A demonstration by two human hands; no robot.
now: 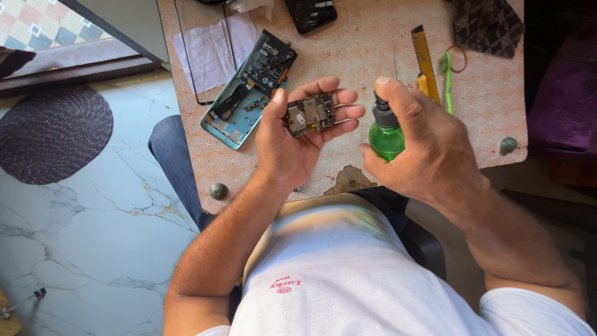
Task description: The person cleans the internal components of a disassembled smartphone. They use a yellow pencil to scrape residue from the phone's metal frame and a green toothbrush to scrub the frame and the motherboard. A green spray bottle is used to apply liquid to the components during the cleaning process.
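Note:
My left hand holds a small phone circuit board flat across its fingers, thumb on the board's left edge. My right hand grips a small green spray bottle with a grey nozzle, the index finger resting on top of the pump. The nozzle faces the board, a short gap to its right. Both hands hover above the near edge of a small patterned table.
An opened light-blue phone body with a black battery lies on the table to the left. White papers, a dark phone screen, a yellow tool, a green brush and a dark cloth lie farther back. A round mat covers the marble floor.

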